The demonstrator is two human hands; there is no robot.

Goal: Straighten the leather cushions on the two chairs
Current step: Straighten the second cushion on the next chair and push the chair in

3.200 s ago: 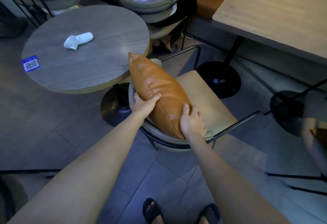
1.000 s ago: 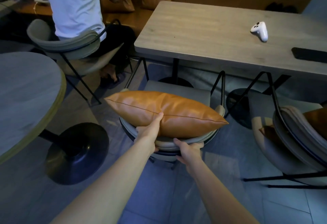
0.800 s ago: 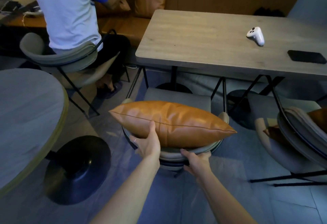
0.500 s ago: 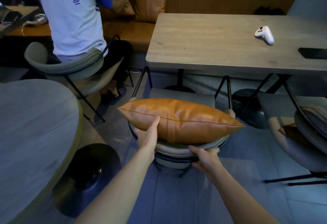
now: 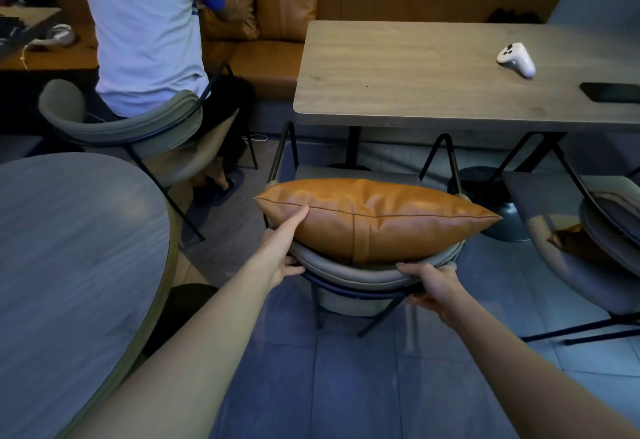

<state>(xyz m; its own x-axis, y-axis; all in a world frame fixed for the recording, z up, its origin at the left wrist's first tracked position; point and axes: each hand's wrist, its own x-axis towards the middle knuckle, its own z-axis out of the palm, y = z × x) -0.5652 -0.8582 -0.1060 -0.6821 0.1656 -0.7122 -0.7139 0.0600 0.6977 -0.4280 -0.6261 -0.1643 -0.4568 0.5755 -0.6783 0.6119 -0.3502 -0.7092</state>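
Note:
A tan leather cushion (image 5: pixel 377 220) lies lengthwise along the top of the curved backrest of a grey chair (image 5: pixel 349 270) right in front of me. My left hand (image 5: pixel 282 248) holds the cushion's left end, thumb up on its seam and fingers under it. My right hand (image 5: pixel 431 284) grips the chair's backrest rim below the cushion's right half. A second grey chair (image 5: pixel 609 230) stands at the right edge with another tan cushion (image 5: pixel 568 239) partly hidden on its seat.
A round grey table (image 5: pixel 69 265) is close on my left. A rectangular wooden table (image 5: pixel 433 81) stands behind the chair, with a white controller (image 5: pixel 516 59) and a dark phone (image 5: pixel 611 92). A person (image 5: pixel 145 29) sits in another chair at the back left.
The chair and cushion have swung from sideways to facing the wooden table. My right hand left the cushion and took the backrest rim; my left hand slid to the cushion's left end.

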